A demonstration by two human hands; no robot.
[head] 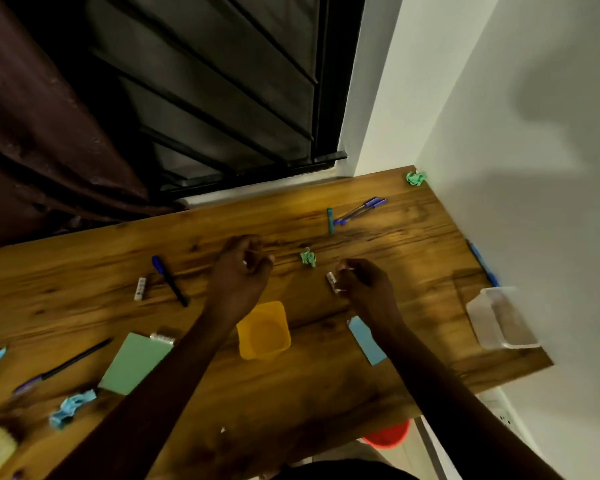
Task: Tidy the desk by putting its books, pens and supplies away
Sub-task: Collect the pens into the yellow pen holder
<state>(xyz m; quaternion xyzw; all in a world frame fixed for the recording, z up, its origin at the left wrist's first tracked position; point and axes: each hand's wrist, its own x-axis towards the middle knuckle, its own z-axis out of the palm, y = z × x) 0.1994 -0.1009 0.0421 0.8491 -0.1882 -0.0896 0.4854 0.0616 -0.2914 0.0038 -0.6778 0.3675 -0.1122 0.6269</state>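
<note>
Wooden desk (378,244): right hand (364,282) pinches a small white eraser (331,282) lying near-upright in view; left hand (243,268) loosely curled.

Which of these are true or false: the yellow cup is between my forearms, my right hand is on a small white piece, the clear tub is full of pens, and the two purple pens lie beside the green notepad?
1. The yellow cup stands between the forearms. True.
2. The right hand touches a small white piece. True.
3. The clear tub is full of pens. False: no pens show inside it.
4. The two purple pens lie beside the green notepad. False: they lie far away, beside the teal marker.
</note>
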